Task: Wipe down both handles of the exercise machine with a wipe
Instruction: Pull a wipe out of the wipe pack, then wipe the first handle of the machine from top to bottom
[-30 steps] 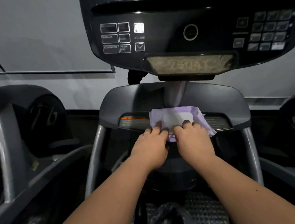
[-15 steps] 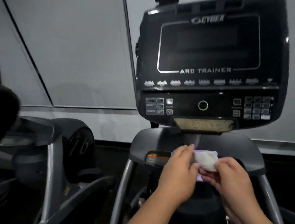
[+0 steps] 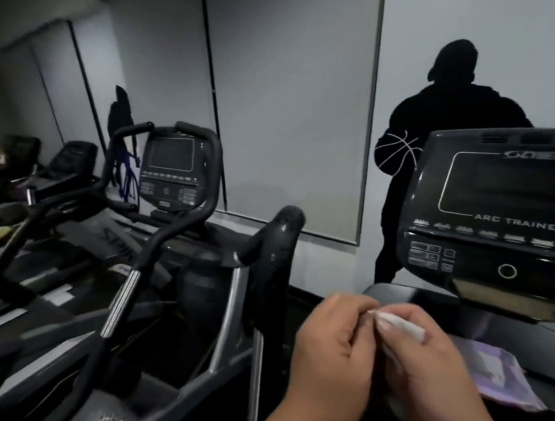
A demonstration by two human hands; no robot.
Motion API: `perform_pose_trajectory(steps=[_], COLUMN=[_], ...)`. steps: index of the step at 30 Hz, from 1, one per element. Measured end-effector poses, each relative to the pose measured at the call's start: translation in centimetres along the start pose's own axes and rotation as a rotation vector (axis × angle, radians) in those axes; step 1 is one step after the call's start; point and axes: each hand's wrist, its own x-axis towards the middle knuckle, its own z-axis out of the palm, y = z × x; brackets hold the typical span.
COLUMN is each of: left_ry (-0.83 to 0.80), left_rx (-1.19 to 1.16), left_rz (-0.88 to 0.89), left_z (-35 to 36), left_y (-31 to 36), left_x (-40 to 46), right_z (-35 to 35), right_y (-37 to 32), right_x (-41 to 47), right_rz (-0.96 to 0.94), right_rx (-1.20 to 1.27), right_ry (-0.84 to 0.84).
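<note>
A white wipe [image 3: 403, 326] is pinched between my left hand [image 3: 333, 348] and my right hand [image 3: 424, 361], held low at centre right. The purple wipes packet [image 3: 495, 379] lies on the machine's grey shelf [image 3: 545, 338], just right of my right hand. The machine's black left handle [image 3: 278, 243] rises upright, above and to the left of my hands, with a gap between. The console [image 3: 495, 213] marked ARC TRAINER stands at the right. The right handle is out of view.
A second trainer with black curved handlebars [image 3: 170, 218] and its own console [image 3: 173, 172] stands to the left. More machines line the far left. Grey wall panels [image 3: 294, 109] carry dark silhouette decals [image 3: 446, 130] behind the console.
The view has swung left and up from the shelf. My hands pulled a wipe out of the packet and now hold it together, away from the packet, nearer the left handle.
</note>
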Motion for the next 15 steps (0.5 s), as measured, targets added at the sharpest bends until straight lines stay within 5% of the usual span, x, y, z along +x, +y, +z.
perform_pose_trajectory(steps=[4, 7, 11, 15], left_ry=[0.142, 0.25, 0.254, 0.054], left_rx=[0.165, 0.245, 0.286, 0.03], left_rz=[0.219, 0.218, -0.03, -0.395], left_z=[-4.7, -7.4, -9.7, -10.0], left_y=[0.2, -0.8, -2.6, -3.8], left_x=[-0.3, -0.8, -0.9, 0.1], right_z=[4.2, 6.8, 8.5, 8.9], right_y=[-0.2, -0.1, 0.0, -0.6], right_x=[0.2, 0.3, 1.6, 4.0], right_rz=[-0.139, -0.248, -0.392, -1.035], right_rx=[-0.263, -0.412, -0.564, -1.017], right_ry=[-0.075, -0.129, -0.186, -0.249])
